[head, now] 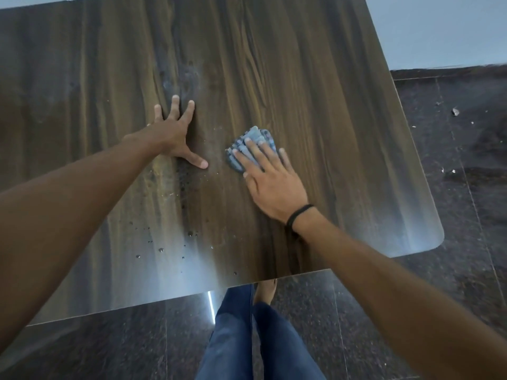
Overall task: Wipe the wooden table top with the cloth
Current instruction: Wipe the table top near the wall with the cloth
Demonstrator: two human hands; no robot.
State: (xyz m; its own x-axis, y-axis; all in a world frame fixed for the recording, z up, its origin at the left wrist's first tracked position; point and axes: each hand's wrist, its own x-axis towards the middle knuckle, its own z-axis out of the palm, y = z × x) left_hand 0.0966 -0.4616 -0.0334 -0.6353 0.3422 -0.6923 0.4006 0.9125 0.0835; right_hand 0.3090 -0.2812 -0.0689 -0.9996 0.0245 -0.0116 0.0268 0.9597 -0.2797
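Cloth (pixel 248 145) under flat right hand (pixel 270 182) | left hand (pixel 175 135) flat on table (pixel 315 91)

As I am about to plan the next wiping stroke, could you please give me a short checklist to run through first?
1. Blue cloth pressed flat under the right hand: ok.
2. Left hand braced flat on the wooden table top, apart from the cloth: ok.
3. Water droplets near the front edge wiped away: not ok, they are on the wood.
4. Pale smudge beyond the left hand cleaned: not ok.
5. Cloth damp enough to lift the marks: cannot tell.
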